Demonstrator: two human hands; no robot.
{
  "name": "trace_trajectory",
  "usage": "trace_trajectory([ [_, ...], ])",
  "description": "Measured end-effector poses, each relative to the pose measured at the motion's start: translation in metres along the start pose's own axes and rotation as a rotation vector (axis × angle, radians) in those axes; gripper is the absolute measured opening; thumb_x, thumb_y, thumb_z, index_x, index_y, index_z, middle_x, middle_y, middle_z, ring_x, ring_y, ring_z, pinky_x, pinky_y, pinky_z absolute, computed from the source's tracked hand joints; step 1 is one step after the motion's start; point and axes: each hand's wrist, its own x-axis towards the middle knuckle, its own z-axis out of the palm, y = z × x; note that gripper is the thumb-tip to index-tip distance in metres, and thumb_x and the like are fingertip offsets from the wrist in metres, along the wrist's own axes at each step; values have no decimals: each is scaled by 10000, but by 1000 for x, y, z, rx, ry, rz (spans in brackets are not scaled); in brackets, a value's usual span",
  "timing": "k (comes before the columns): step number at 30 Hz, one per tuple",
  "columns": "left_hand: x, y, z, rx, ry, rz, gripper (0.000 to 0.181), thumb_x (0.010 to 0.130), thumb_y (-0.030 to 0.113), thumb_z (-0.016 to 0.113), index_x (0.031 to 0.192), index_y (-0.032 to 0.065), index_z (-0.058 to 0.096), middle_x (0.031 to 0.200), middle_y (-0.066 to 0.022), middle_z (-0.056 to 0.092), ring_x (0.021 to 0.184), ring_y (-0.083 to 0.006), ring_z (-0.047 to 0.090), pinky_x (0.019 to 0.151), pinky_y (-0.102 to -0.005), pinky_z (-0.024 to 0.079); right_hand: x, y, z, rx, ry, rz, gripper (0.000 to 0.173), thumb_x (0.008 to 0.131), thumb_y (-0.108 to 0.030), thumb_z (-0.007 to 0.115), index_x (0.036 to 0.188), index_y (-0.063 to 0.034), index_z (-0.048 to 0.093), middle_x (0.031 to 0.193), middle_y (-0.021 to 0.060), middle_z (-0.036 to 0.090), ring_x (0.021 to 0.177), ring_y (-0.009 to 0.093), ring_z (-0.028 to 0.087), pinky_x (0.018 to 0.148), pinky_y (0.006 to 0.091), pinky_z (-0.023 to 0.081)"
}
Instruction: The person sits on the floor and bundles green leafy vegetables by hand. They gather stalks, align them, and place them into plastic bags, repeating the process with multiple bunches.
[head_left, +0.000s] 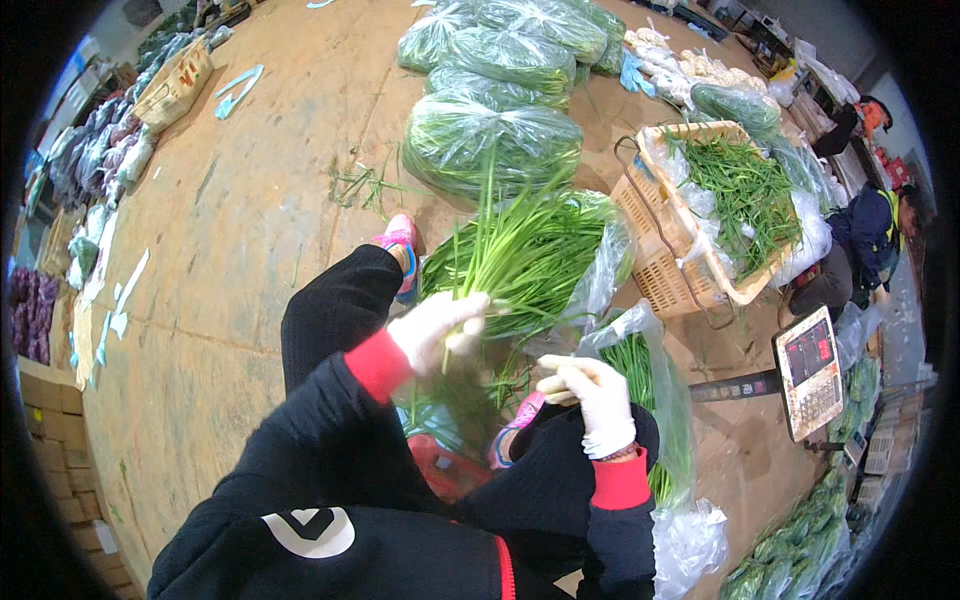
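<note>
My left hand (437, 330), in a white glove, is closed around the lower end of a bunch of long green leafy stalks (487, 247). My right hand (589, 397), also gloved, is raised above my knee with its thumb and fingers close together; whether a thin stalk is between them I cannot tell. In front of me lies a large heap of the same green stalks (555, 251) in an opened clear plastic bag (600, 274). Beside my right hand, another clear bag (667, 375) holds green stalks. Below my hands the view is partly blurred.
Full clear bags of greens (491, 142) are stacked ahead. A plastic crate (667, 262) of loose green trimmings stands to the right, near a digital scale display (810, 371). A person (862, 232) crouches at the far right. Loose stalks (367, 184) lie on the floor.
</note>
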Motion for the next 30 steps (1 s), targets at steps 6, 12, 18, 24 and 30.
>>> trace_trajectory([
  [6,-35,-47,26,-226,-121,-43,335,918,301,495,639,120,458,485,44,366,409,-68,294,418,-233,215,26,41,35,394,-50,84,505,872,-527,483,975,-35,527,997,122,613,828,173,610,694,298,504],
  [12,-31,-66,27,-143,24,-45,125,878,215,573,847,94,568,617,35,498,471,-50,396,401,-198,279,45,39,64,74,412,-159,176,866,-158,569,892,16,569,758,86,613,637,146,572,569,279,459],
  [18,-7,-82,16,-232,164,20,163,867,152,582,986,41,601,783,-17,618,590,-78,549,481,-220,433,12,49,78,-369,183,-77,259,877,-268,516,813,-25,576,682,112,630,599,214,608,595,353,477],
  [24,0,-61,10,-229,207,101,160,862,124,593,983,23,616,767,-45,644,586,-97,584,512,-224,458,7,123,59,-1563,-434,244,352,754,-366,631,893,-43,640,787,179,649,771,356,632,709,427,504],
  [30,-6,-70,-5,719,439,590,200,860,165,600,1048,99,618,705,-34,641,578,-127,598,493,-281,441,29,70,48,-579,-31,153,495,679,-259,754,1070,-26,558,968,103,638,894,189,613,802,319,480],
])
